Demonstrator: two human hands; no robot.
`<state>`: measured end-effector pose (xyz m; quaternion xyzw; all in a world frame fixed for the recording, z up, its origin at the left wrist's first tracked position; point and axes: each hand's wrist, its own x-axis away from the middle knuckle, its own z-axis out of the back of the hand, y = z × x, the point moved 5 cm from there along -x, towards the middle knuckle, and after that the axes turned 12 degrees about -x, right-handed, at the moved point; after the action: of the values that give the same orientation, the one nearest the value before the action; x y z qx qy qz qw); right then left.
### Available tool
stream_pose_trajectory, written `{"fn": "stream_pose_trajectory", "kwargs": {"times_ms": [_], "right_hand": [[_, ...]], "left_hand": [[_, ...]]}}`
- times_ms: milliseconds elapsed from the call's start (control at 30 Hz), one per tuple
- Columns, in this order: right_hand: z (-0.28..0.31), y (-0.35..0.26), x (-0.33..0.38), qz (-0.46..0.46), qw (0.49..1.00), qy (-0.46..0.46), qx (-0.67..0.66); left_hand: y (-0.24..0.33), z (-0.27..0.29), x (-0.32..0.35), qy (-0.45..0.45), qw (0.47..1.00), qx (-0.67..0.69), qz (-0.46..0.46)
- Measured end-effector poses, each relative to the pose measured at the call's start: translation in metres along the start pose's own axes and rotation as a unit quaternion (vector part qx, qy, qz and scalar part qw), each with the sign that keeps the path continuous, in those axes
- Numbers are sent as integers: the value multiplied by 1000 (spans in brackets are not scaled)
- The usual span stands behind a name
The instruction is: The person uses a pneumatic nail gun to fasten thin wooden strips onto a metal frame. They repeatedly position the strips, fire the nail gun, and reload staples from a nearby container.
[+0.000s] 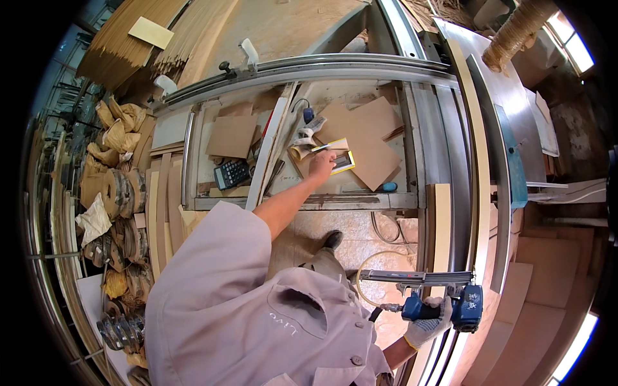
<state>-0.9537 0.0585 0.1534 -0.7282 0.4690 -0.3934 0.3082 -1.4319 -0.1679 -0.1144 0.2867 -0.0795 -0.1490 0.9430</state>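
Head view: fabric-gloved right hand (430,326) around bulky blue nailer (467,308).

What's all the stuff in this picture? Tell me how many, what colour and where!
nail gun: 1, blue and grey, lower right
hose: 1, pale yellow, beside the nail gun
small box: 1, yellow and white, middle
calculator: 1, dark, left of middle
screwdriver: 1, blue handle, right of the small box
flat boards: several, brown, inside the frame
rail: 1, silver, across the top
thin strips: many, tan, upper left
wrapped pipe: 1, tan, upper right
shirt: 1, grey, bottom
shoe: 1, dark, middle
left hand: 1, bare, at the small box
right hand: 1, white-gloved, holding the nail gun
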Motion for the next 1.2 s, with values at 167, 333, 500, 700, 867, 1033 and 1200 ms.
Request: {"fn": "stream_pose_trajectory", "kwargs": {"times_ms": [167,333,500,700,867,1033,1200], "right_hand": [[-2,-1,5,5,1000,7,18],[-14,3,12,-2,999,27,24],[-33,17,21,11,999,37,16],[-52,28,32,-67,997,47,-17],[-40,34,42,-101,993,26,-51],[-26,30,52,-108,989,29,-96],[-8,20,58,-90,991,43,-93]], "left_hand": [[5,15,4,42,997,-18,-64],[51,35,22,38,991,80,-100],[157,43,89,-253,871,420,8],[247,48,162,-389,807,443,4],[286,45,201,-405,828,385,-46],[321,63,229,-196,913,229,-275],[354,62,272,-67,894,133,-422]]}}
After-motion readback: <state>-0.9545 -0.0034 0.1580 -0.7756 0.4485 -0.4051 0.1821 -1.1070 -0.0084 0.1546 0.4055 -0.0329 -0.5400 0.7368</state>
